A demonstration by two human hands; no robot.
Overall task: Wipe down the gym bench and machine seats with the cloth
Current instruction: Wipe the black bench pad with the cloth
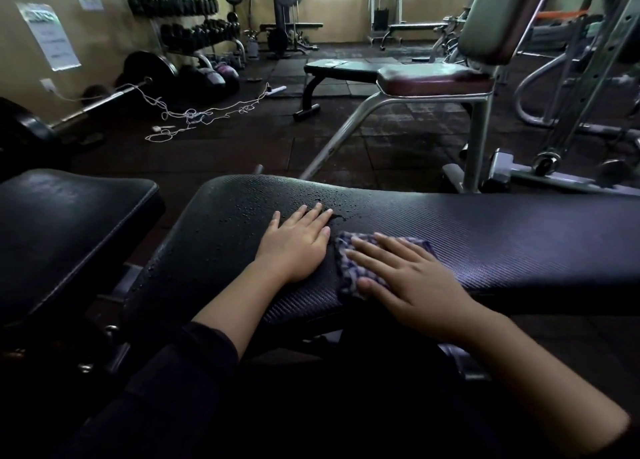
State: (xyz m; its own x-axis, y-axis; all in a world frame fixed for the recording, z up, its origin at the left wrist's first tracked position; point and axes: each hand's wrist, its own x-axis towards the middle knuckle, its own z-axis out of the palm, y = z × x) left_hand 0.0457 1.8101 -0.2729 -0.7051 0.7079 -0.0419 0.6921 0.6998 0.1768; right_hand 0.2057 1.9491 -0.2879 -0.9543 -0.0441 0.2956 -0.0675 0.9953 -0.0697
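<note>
R hand (412,285) grip spread flat, pressing checked cloth (349,268) onto the black bench pad (519,247), near-centre. L hand (294,247) also flat, fingers straight, bare on pad just left of cloth, holding nothing. Water droplets (252,209) sit far-left of L hand; right part looks dry. Step: wiping bench, prob mid-way. Next: lift L hand, sweep cloth left thru droplets. Maroon machine seat (433,77) far right, prob still to do.

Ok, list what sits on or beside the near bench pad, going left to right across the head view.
Black seat pad → water droplets on the bench pad → left hand, flat on the pad → checked cloth → right hand, pressing the cloth.
</note>
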